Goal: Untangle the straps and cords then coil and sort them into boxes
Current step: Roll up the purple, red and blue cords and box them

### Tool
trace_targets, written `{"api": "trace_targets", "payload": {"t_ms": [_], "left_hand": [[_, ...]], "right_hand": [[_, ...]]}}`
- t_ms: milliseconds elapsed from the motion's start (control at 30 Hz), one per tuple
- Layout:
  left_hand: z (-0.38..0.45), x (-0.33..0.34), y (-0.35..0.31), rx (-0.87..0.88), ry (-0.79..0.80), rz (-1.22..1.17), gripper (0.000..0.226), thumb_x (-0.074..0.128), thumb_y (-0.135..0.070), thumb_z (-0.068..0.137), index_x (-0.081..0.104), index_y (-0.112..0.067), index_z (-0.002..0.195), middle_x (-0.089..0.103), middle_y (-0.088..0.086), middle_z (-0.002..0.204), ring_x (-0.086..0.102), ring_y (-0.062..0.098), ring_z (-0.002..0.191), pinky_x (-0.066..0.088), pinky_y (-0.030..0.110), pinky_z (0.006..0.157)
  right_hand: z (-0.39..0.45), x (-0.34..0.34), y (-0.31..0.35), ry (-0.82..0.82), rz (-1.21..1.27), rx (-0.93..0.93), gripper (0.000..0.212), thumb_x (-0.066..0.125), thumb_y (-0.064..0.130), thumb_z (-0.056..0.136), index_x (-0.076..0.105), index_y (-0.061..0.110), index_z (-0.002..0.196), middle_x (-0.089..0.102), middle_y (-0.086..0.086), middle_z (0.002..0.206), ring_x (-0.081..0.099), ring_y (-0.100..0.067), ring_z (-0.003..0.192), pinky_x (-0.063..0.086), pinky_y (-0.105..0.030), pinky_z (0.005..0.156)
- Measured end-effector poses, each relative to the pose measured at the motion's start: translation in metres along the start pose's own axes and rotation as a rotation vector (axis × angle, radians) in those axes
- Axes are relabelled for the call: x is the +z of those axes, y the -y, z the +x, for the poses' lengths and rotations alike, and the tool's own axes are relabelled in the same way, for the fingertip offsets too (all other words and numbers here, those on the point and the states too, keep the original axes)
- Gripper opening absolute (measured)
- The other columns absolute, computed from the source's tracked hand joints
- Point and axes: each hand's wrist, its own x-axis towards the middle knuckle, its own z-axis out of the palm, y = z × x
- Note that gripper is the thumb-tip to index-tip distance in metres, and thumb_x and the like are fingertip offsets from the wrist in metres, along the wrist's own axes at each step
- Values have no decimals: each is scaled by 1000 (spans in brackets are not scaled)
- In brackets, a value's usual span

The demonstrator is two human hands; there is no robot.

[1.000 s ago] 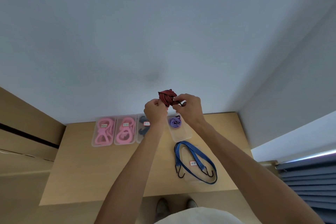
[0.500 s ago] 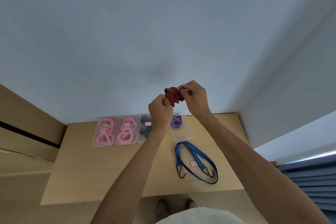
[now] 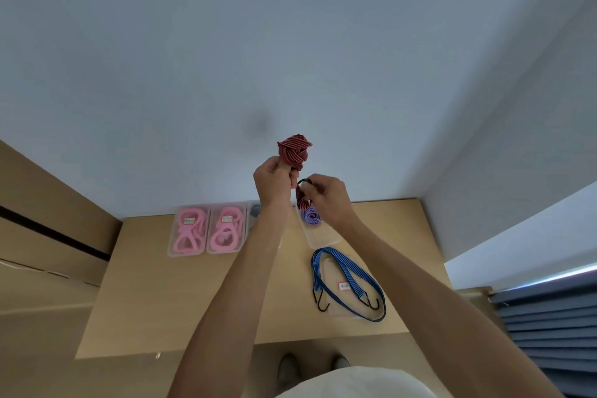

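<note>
I hold a red striped bungee cord [image 3: 293, 152] up in the air above the table, bunched into a knot. My left hand [image 3: 272, 178] grips the bundle from below. Just to the right and lower, my right hand [image 3: 324, 197] pinches the cord's loose end with its black hook, and a short length of cord hangs under it. On the table lie a blue striped bungee cord [image 3: 347, 281] over a clear box with a label, and a coiled purple cord [image 3: 310, 216] inside another clear box [image 3: 323, 237].
Two clear boxes with pink cords [image 3: 189, 229] [image 3: 226, 229] stand at the back left of the wooden table [image 3: 145, 300]. A box with a dark cord [image 3: 254, 211] is partly hidden by my left arm. A wall is behind, curtains at the right.
My right hand has come away from the bundle and moved down and right, drawing out the hooked end. My left hand stays under the bundle.
</note>
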Motion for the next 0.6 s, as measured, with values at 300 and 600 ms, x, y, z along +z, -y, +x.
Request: {"api": "trace_targets", "payload": {"t_ms": [300, 600], "left_hand": [[-5, -36, 16, 19, 56, 459, 24, 53, 3, 87, 63, -1, 66, 60, 5, 52, 50, 11, 39, 47, 29, 54], [-25, -32, 18, 464, 78, 692, 24, 51, 5, 83, 47, -6, 63, 50, 7, 55, 43, 21, 51, 33, 34, 48]], "right_hand": [[-3, -24, 34, -59, 48, -122, 24, 61, 6, 93, 63, 2, 70, 59, -2, 60, 50, -2, 51, 38, -15, 55], [3, -41, 41, -143, 122, -6, 13, 66, 12, 91, 62, 8, 103, 67, -14, 63, 55, -6, 46, 45, -20, 50]]}}
